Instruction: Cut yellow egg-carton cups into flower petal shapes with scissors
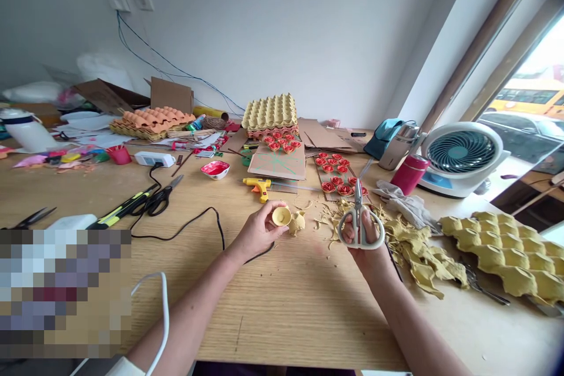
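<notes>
Between the thumb and fingers of my left hand (259, 229) is a small yellow egg-carton cup (281, 217), its hollow side facing me. Beside it on the table lies another cut yellow carton piece (298, 222), close to my fingertips. My right hand (363, 235) has its fingers through the white handles of a pair of scissors (359, 211). The blades point up and away from me and look closed. Thin yellow trimmings (328, 220) are scattered between the hands, and larger torn carton scraps (418, 252) lie right of the scissors.
A yellow glue gun (259, 187) lies ahead, near red paper flowers (337, 173) on cardboard. A yellow egg tray (511, 247) and a fan (462, 155) stand at right. Black scissors (161, 198) and a black cord (189, 226) are at left. Stacked egg trays (269, 113) sit behind.
</notes>
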A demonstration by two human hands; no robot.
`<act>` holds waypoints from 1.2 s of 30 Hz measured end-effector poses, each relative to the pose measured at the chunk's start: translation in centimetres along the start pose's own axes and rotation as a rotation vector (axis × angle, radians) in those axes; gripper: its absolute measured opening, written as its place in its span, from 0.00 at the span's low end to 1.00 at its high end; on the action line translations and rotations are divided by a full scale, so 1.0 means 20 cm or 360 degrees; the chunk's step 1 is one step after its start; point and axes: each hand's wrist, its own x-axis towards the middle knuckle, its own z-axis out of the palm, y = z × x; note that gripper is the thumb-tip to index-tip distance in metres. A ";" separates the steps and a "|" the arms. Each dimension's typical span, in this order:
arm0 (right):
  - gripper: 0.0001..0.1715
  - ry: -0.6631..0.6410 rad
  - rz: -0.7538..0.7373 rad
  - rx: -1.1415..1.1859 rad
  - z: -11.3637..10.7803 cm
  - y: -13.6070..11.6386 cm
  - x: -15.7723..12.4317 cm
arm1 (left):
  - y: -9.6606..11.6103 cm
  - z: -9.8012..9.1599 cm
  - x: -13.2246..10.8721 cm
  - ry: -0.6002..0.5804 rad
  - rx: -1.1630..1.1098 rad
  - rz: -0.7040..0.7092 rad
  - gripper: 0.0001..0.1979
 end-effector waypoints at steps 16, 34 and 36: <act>0.24 0.0008 0.0026 -0.0013 -0.02 -0.03 0.02 | -0.06 -0.05 0.03 0.0309 0.0415 0.0070 0.14; 0.26 -0.0626 0.0382 -0.0072 0.09 0.03 -0.10 | 0.03 0.00 0.00 -0.0009 -0.0565 -0.0368 0.25; 0.26 -0.0630 0.0387 -0.0039 0.09 0.03 -0.10 | 0.04 -0.01 -0.01 -0.0045 -0.0586 -0.0398 0.26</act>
